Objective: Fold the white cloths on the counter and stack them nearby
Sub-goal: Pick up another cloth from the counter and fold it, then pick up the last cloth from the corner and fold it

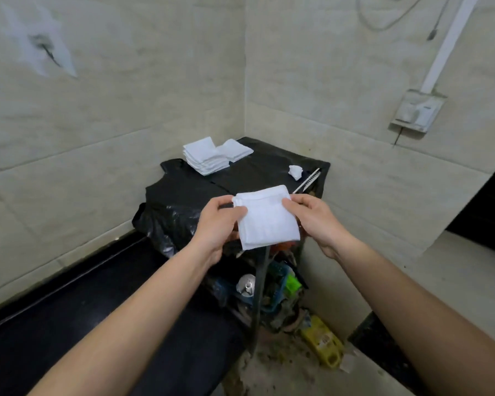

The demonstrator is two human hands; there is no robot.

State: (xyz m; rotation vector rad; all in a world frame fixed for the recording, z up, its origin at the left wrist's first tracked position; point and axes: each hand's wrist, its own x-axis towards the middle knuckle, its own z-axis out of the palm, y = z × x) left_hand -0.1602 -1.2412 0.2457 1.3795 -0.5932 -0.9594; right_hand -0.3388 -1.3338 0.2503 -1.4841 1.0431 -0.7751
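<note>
White cloth (266, 218): folded, held between both hands above the near edge of the counter (255, 172).
Left hand (217, 221): forearm reaches in from the near left; thumb on top, fingers beneath — pinching the cloth's left edge.
Right hand (312, 218): reaches in from the near right, fingers pinching the right edge.
Stack (205, 157): folded cloths, far left on the counter.

- My counter (255, 174), wrapped in black plastic.
- At its back: a stack of folded white cloths (205, 157), with a lower folded pile (237, 150) touching it.
- Near the right edge: a crumpled white wad (295, 171) and a toothed strip (307, 181).
</note>
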